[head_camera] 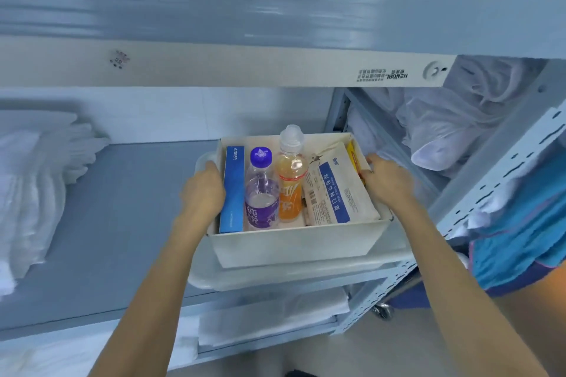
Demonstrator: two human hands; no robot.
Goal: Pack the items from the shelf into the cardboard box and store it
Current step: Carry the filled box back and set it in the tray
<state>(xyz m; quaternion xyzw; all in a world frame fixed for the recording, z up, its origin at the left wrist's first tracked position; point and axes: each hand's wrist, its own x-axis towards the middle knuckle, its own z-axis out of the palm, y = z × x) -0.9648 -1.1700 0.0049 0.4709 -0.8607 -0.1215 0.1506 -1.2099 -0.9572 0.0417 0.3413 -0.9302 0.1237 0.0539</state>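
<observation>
Two bare hands hold the cardboard box by its side walls, above the right end of the grey shelf, near its front edge; whether it rests on the pale plastic tray seen under it, or is lifted clear, cannot be told. Much of the upper view is smeared by motion blur, so the shelf beam overhead reads only as a pale band with small print too blurred to read properly. White folded cloth at the shelf's left end is cut off by the frame edge. The left hand wraps over the box's left wall, fingers hidden on the outer side, thumb inside against the blue carton (marked ANKER). The right hand grips the right wall, its fingertips curled inside over a yellow packet that is mostly hidden. Both forearms reach straight forward from the bottom corners. Inside, the mask pack leans toward the right wall; a purple-capped bottle and an orange drink bottle stand between it and the carton.
</observation>
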